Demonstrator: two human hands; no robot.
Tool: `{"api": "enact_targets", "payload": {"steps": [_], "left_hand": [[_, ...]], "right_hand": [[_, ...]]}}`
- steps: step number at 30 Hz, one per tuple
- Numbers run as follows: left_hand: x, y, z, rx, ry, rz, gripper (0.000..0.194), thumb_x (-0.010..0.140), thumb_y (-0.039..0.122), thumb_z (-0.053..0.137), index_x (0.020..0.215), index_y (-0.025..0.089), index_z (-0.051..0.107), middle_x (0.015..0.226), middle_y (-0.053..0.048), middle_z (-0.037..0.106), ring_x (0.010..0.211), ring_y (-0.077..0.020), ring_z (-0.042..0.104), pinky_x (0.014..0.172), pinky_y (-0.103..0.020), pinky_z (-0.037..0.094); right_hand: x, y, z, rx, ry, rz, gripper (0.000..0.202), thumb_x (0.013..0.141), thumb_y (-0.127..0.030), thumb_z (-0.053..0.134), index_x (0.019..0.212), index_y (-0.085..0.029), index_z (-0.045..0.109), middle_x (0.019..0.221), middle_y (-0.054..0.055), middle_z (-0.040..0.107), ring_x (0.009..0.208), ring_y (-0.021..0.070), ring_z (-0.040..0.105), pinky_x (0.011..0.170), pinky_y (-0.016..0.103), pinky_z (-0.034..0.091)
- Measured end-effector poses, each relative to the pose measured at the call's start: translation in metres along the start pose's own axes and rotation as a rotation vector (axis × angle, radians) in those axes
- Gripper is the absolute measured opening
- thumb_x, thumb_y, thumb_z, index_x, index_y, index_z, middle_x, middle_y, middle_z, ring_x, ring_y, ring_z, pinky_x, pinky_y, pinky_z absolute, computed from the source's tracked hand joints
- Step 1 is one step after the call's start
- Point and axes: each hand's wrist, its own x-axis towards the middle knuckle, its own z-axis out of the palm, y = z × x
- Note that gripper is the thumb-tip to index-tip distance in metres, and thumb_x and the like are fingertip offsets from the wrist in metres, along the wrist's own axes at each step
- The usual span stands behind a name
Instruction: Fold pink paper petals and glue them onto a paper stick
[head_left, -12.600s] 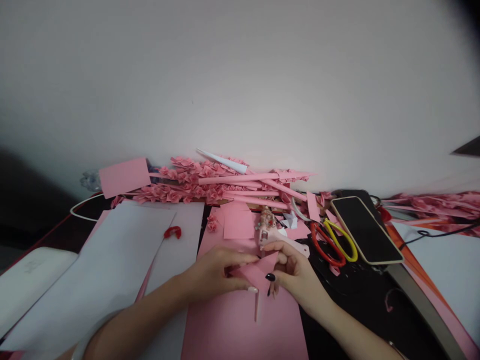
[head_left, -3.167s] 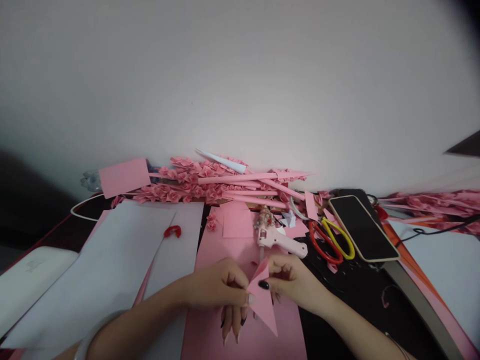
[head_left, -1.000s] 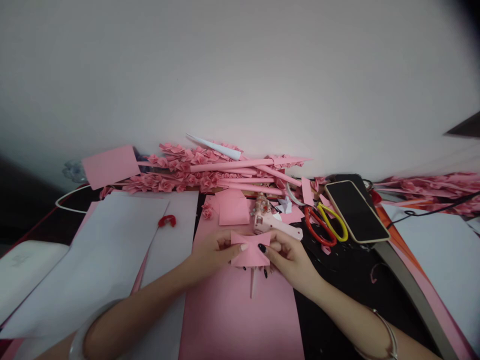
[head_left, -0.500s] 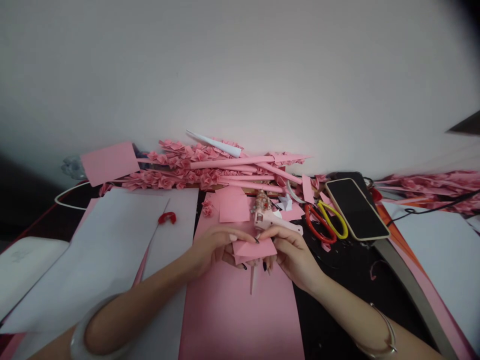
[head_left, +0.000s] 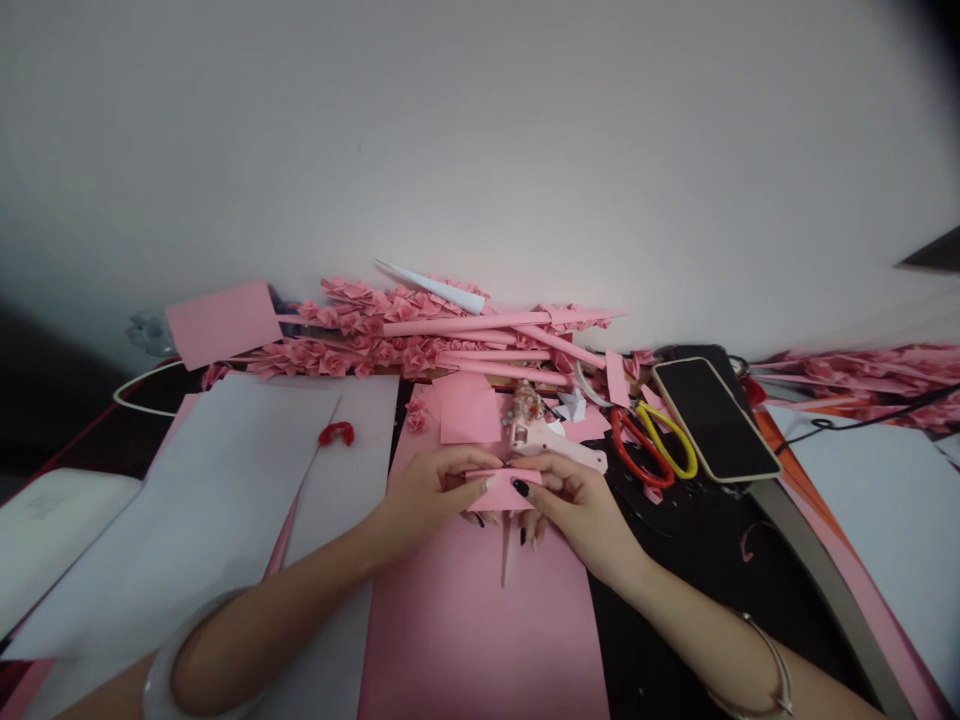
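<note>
A small folded piece of pink paper (head_left: pixel 501 492) is held between both hands above a large pink sheet (head_left: pixel 487 620). My left hand (head_left: pixel 435 492) pinches its left side, thumb on the front face. On its right side my right hand (head_left: pixel 576 500) grips it, with the dark-nailed thumb on the front. A thin pale pointed piece (head_left: pixel 507 560) shows below the hands. Just behind them lies a pale pink glue gun (head_left: pixel 559 440) with a decorated part. Pink square sheets (head_left: pixel 469 415) and a small pink paper rose (head_left: pixel 416 415) are behind my left hand.
Red and yellow scissors (head_left: pixel 637 445) and a phone (head_left: pixel 716 418) lie to the right. Pink paper flowers (head_left: pixel 352 325) line the wall. White sheets (head_left: pixel 202 480) with a red clip-like object (head_left: pixel 336 433) are at left, beside a white device (head_left: pixel 67 520).
The pink paper has turned, showing a narrower, flatter strip. Both thumbs have come onto its front face, and the index fingers have shifted to its upper edge.
</note>
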Motion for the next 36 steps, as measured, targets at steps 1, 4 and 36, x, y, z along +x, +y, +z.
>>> {"api": "enact_targets", "payload": {"steps": [1,4,36], "left_hand": [[0.0,0.001,0.0,0.022,-0.006,0.005,0.023,0.081,0.026,0.053,0.099,0.015,0.064,0.085,-0.003,0.063,0.07,-0.0124,0.058,0.06,-0.022,0.052],[-0.001,0.006,0.0,0.097,-0.002,0.024,0.023,0.081,0.026,0.051,0.095,0.014,0.065,0.084,-0.004,0.064,0.07,-0.0125,0.057,0.059,-0.021,0.049],[-0.002,0.015,0.001,-0.059,0.133,-0.087,0.026,0.079,0.026,0.057,0.097,0.009,0.064,0.063,-0.001,0.064,0.044,-0.0095,0.059,0.046,-0.021,0.051]], "right_hand": [[0.0,-0.001,0.0,-0.011,0.006,-0.005,0.023,0.075,-0.028,0.067,0.093,-0.016,0.061,0.054,-0.003,0.063,0.043,0.0114,0.061,0.042,0.022,0.051],[0.0,-0.002,0.001,-0.03,0.019,-0.012,0.02,0.074,-0.027,0.067,0.09,-0.017,0.063,0.06,-0.002,0.064,0.047,0.0124,0.064,0.044,0.023,0.053],[0.0,-0.003,0.0,0.038,-0.068,0.024,0.035,0.072,-0.02,0.071,0.104,-0.016,0.057,0.074,0.001,0.069,0.054,0.0122,0.068,0.052,0.021,0.055]]}}
